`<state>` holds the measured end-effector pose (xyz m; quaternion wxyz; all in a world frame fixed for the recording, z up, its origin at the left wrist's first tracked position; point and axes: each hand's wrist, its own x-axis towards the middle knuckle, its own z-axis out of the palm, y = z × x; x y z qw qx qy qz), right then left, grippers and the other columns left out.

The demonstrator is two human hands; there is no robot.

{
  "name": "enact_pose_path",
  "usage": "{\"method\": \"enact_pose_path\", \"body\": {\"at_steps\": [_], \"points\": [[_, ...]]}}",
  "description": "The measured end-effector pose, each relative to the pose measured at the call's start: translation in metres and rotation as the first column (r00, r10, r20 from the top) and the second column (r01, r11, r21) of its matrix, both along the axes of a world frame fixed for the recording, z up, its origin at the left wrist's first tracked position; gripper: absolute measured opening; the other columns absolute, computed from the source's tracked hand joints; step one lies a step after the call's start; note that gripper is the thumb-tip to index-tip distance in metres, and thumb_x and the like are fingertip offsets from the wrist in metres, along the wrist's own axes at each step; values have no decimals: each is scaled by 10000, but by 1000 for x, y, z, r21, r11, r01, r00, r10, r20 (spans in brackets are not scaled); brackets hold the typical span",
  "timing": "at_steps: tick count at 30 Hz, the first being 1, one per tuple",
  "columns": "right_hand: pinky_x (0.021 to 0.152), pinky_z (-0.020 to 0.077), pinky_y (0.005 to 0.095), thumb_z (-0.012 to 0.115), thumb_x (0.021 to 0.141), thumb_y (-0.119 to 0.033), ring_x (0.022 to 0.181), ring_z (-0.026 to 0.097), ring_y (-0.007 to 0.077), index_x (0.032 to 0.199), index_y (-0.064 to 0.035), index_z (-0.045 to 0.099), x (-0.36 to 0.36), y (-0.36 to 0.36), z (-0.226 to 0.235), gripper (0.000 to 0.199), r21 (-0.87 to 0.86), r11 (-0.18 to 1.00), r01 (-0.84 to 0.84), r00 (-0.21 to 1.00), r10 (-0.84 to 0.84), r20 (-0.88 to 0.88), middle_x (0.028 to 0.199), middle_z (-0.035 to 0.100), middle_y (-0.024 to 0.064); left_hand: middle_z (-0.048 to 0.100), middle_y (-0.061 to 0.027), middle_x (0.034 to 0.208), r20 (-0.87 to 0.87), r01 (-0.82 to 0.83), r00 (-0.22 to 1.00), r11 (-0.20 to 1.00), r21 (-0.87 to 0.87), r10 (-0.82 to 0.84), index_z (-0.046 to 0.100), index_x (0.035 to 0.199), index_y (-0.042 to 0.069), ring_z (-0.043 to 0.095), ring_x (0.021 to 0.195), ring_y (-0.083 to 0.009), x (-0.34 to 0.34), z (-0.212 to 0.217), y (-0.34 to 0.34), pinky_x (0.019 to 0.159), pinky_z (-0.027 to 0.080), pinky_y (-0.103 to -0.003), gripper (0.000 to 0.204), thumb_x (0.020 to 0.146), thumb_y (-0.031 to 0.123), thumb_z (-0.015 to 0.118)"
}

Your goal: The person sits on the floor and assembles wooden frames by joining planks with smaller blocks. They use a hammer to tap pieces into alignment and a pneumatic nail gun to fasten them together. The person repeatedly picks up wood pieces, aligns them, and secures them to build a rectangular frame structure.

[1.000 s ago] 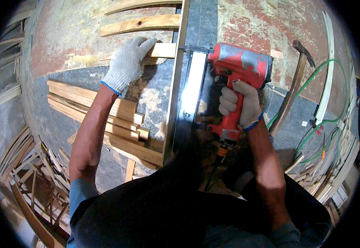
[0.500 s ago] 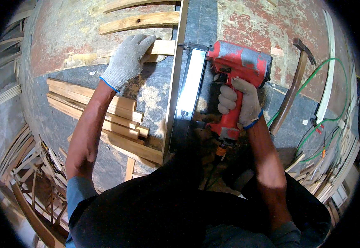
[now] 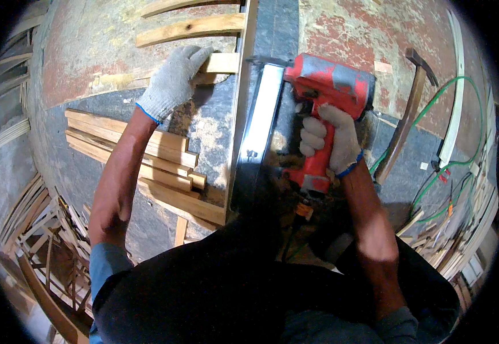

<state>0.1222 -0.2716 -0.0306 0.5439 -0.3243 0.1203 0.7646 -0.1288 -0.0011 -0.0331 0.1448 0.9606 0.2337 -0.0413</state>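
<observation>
My left hand (image 3: 172, 83), in a grey knit glove, presses down on a short wooden slat (image 3: 222, 62) that butts against a long upright wooden rail (image 3: 239, 114). My right hand (image 3: 329, 140), also gloved, grips the handle of a red nail gun (image 3: 324, 109). The gun's silver magazine (image 3: 259, 123) lies along the rail and its nose points at the joint between slat and rail. Two more slats (image 3: 189, 26) sit fixed to the rail farther up.
A stack of loose wooden slats (image 3: 135, 152) lies under my left forearm. A hammer (image 3: 404, 123) rests on the floor at right, beside green hoses (image 3: 450, 166). Piles of wood strips and frames (image 3: 37, 241) crowd the lower left and right edges.
The nail gun and my right hand have shifted slightly up along the rail. My left hand stays on the slat.
</observation>
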Motion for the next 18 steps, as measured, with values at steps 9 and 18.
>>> {"method": "enact_pose_path", "body": {"at_steps": [9,18], "points": [[543,337,323,512,1000,-363,534,340,111,961,-186,507,-2,-2,3,181,-7,1000,11,1000,-11,-29,634,319,-67,571,-212,1347,-6,-2,1000,999,38,3,499,1466,51,560,1224,-433,0,2,-3,1054,476,-458,697,792,-9,667],[544,358,324,526,1005,-368,531,351,111,919,-194,476,0,-6,3,201,20,1000,-15,999,16,-52,631,327,-65,575,-178,1328,-20,-36,999,999,-9,36,507,1459,93,577,1205,-396,4,1,-2,1027,509,-458,647,854,60,733]]}}
